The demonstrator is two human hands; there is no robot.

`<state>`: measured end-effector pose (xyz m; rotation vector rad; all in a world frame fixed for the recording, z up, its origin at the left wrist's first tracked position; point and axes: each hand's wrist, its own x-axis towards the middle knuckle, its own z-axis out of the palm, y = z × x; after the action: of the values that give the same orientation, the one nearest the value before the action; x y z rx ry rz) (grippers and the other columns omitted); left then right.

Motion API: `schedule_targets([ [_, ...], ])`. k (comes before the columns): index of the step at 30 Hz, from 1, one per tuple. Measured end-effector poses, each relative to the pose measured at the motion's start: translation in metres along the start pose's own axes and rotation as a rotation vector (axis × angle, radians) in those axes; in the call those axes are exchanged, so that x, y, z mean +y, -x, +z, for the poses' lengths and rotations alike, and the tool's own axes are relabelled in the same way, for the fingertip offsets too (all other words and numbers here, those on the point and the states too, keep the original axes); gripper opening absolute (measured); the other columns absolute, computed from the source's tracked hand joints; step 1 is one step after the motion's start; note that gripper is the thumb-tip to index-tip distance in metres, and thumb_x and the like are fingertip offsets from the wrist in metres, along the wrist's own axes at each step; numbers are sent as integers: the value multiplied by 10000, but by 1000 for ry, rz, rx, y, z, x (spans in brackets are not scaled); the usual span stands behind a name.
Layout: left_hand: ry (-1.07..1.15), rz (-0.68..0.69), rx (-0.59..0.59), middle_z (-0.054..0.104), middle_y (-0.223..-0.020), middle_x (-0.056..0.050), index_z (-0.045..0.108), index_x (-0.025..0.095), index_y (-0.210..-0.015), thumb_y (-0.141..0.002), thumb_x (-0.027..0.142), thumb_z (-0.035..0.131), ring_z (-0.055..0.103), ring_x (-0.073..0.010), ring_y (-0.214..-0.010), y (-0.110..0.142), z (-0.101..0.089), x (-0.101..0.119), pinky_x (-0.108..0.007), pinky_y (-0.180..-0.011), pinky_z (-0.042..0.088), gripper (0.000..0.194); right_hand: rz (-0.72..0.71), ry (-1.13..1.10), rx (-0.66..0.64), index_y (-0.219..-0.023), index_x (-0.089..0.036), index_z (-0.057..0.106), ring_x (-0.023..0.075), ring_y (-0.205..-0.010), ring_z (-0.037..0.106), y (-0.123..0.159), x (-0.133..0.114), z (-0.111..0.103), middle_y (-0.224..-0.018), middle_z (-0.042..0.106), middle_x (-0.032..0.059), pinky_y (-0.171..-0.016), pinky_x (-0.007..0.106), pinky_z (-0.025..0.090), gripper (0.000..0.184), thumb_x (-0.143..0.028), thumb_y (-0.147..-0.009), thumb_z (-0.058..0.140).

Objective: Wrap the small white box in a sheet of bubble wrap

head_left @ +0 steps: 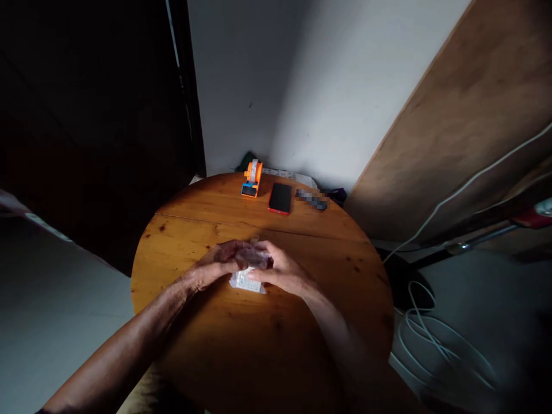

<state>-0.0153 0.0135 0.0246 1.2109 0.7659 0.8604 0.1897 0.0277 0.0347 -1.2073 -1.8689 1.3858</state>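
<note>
A small clear plastic packet (246, 282) with a whitish printed label is between my hands, over the middle of the round wooden table (190, 230). My left hand (222, 259) closes on its left side, the thumb lying along the top. From the right, my right hand (280, 269) grips it, fingers at the far edge and thumb across the label. The upper part of the plastic looks crumpled. What lies inside the packet cannot be made out, and some fingertips are hidden behind it.
Toward the wall stand an orange and blue tape dispenser (252, 179), a phone with a red edge (280, 199) and a blurred dark object (311, 199). Right of the table, a white cable (431, 339) lies coiled on the floor.
</note>
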Motion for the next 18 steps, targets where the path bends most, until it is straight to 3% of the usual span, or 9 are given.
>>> schedule_targets([
  [3, 88, -10, -48, 687, -1219, -135, 590, 174, -1271, -734, 369, 817, 632, -279, -1143, -2, -1, -3, -391, -986, 460, 615, 24, -52, -26, -1247, -222, 562, 229, -978, 677, -2, 6, -3, -1134, 707, 71, -803, 340, 548, 605, -272, -691, 798],
  [6, 118, -5, 7, 659, -1239, -163, 514, 159, -1323, -719, 332, 843, 640, -258, -1112, -6, -2, -9, -377, -972, 469, 709, 24, -74, -24, -1305, -221, 538, 224, -958, 680, -5, 12, -4, -1116, 709, 77, -799, 345, 546, 594, -320, -760, 754],
  [12, 110, -38, 108, 666, -1151, -137, 310, 180, -1464, -685, 309, 858, 652, -235, -1034, -7, -1, -13, -326, -871, 495, 960, -9, -96, 284, -1119, -207, 635, 178, -874, 656, -15, 24, 1, -924, 681, 32, -811, 330, 518, 326, -361, -833, 667],
  [18, 67, 0, 78, 664, -1139, -125, 299, 202, -1471, -691, 346, 850, 646, -205, -974, -7, 1, -12, -297, -817, 498, 965, -84, -262, 340, -1094, -218, 631, 163, -818, 646, -28, 27, 6, -897, 666, 15, -773, 317, 524, 367, -359, -763, 702],
])
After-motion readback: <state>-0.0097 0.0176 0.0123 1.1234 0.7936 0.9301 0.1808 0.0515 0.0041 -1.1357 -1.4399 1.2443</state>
